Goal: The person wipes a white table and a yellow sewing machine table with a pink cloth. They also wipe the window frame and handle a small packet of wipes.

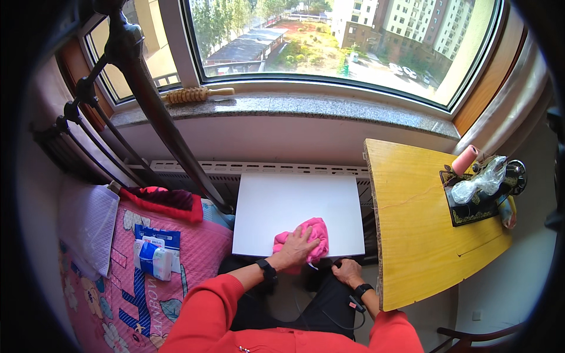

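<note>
My left hand [296,249] presses down on a bunched pink cloth [318,229], its fingers spread over the folds. The cloth lies at the front edge of a small white tabletop [291,203], and part of it hangs over that edge. Just below the table's front right corner, my right hand [348,272] rests by my knee in dark trousers [329,295]. Its fingers look curled, but the fingertips are hidden. Each wrist wears a dark band.
A yellow sewing-machine table [419,238] stands close on the right, bearing a black sewing machine [474,209] and a pink thread cone [465,159]. Left are a bed with a pink quilt [203,247], wipes packs [155,260] and a metal bed frame [163,114]. Behind is a white radiator [212,167].
</note>
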A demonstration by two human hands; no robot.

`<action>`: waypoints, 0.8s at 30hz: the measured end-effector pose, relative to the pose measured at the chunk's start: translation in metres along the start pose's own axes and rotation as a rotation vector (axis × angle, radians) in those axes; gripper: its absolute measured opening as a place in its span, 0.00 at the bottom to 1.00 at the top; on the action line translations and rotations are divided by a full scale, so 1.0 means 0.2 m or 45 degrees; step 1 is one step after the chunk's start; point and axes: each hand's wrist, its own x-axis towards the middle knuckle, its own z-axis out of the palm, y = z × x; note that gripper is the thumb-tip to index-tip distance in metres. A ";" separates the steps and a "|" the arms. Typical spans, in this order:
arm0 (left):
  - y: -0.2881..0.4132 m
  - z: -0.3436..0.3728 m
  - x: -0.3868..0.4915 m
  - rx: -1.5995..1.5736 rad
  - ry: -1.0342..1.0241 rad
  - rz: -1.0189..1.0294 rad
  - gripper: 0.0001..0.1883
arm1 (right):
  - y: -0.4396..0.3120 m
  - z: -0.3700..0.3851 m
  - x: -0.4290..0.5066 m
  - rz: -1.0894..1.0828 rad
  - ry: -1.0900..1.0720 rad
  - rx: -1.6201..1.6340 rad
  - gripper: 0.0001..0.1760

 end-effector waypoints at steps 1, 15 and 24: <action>0.06 0.04 0.09 -0.033 0.024 0.057 0.33 | 0.01 0.01 0.01 0.003 -0.019 -0.013 0.28; 0.29 0.22 0.58 -0.203 0.023 0.390 0.19 | 0.02 0.02 0.04 0.003 -0.044 -0.274 0.31; -0.49 -0.17 0.07 -0.140 -0.090 -0.028 0.31 | -0.01 0.02 0.04 0.121 0.090 -0.153 0.25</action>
